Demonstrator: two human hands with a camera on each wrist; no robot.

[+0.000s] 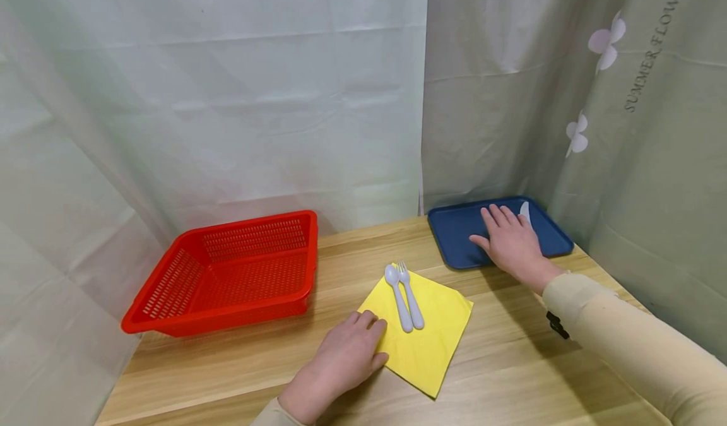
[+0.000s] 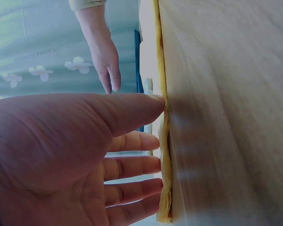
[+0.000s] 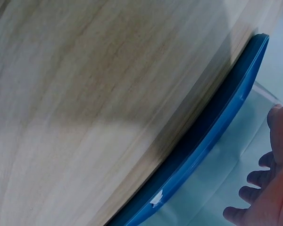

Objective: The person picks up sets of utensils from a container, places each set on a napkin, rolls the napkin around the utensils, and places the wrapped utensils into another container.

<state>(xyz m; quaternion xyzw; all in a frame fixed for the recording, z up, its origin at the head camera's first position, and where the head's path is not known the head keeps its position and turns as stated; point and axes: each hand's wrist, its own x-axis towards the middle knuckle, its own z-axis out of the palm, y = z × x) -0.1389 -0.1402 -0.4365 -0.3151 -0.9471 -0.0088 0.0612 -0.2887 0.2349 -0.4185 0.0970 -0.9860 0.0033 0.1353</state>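
Note:
A folded yellow napkin lies on the wooden table with a light grey spoon and fork side by side on top. At its near left edge my left hand touches it; the left wrist view has the thumb and straight fingertips against the napkin's edge. Over the blue tray my right hand is spread, palm down, apart from the tray's rim in the right wrist view. A pale knife-like blade shows past its fingers; the rest of that piece is hidden.
A red slotted basket stands at the table's left. Pale curtains close off the back and left, and a grey-green printed curtain hangs close behind the tray on the right.

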